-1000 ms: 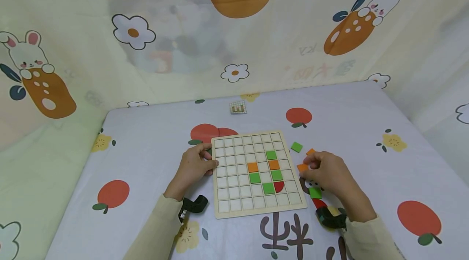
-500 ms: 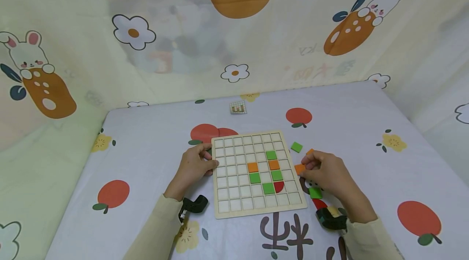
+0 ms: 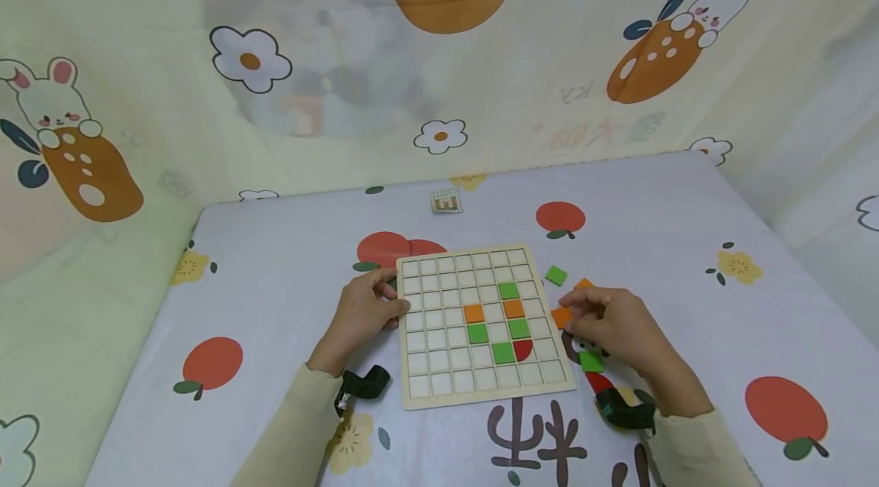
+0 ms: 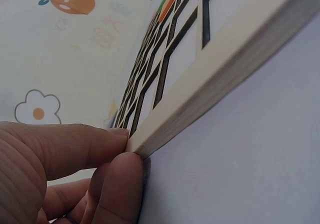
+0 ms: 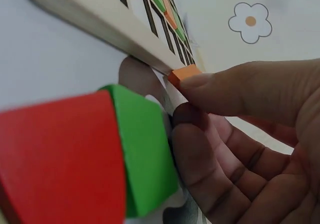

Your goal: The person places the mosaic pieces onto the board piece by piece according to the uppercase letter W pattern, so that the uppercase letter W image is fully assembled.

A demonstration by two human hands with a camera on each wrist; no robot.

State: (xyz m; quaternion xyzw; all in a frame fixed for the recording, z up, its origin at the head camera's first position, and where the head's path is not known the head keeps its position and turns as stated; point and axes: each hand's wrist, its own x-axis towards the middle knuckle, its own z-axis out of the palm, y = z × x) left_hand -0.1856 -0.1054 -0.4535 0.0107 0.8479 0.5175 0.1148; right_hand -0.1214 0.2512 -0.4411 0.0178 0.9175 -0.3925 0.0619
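Orange tile edging toward the grid board

The right hand (image 3: 611,323) is pinching the orange tile (image 3: 561,317), sliding it left toward the board (image 3: 481,388); the left hand (image 3: 364,311) is still gripping the board's left edge.

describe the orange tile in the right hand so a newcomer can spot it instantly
Start at the wooden grid board in the middle of the table; just off its right edge is the right hand. The orange tile is pinched at its fingertips. Unlike the green tile and the other orange tile lying loose nearby, it is the only one being held.
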